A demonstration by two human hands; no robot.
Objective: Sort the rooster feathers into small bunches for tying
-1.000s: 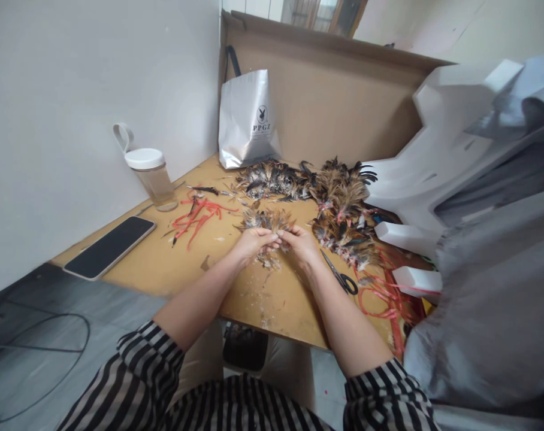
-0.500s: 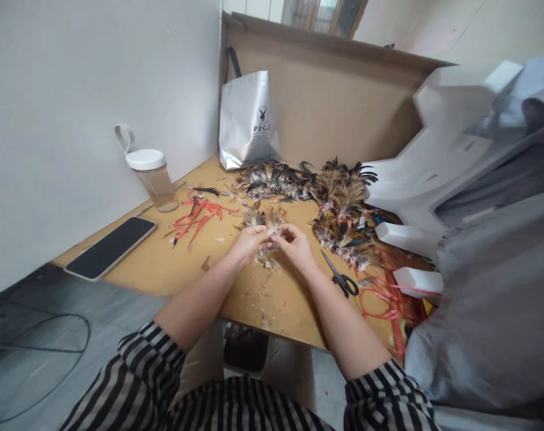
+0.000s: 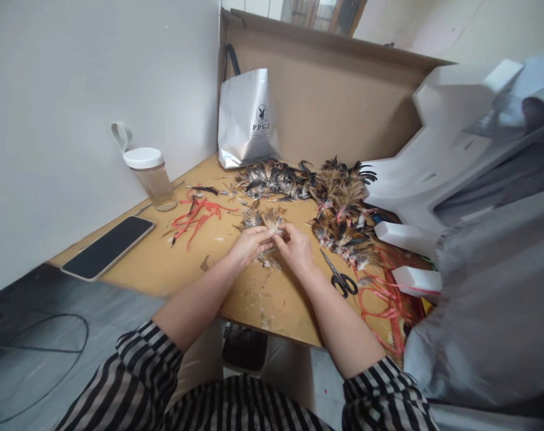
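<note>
Between my two hands is a small bunch of brown feathers (image 3: 272, 216), pinched at its pale, fluffy base. My left hand (image 3: 253, 244) closes on it from the left, and my right hand (image 3: 295, 246) pinches it from the right, the fingertips of both meeting. Loose feathers (image 3: 249, 216) lie on the table just behind my left hand, and pale fluff (image 3: 268, 260) lies below the fingers. Right of my right hand are tied feather bunches (image 3: 344, 236) and black-handled scissors (image 3: 339, 275) with the blades pointing away from me.
Red plastic strips (image 3: 200, 215) lie at left, more red strips (image 3: 384, 302) at right. A phone (image 3: 109, 246) and a lidded cup (image 3: 153, 179) stand along the left side. Behind are a feather pile (image 3: 272, 178), a silver bag (image 3: 244, 120) and a cardboard panel (image 3: 339, 102). White foam (image 3: 416, 143) borders the right.
My fingertips have shifted slightly at the base of the feather bunch, which both hands still hold. The whole view has moved a little; the things on the table lie as before.
</note>
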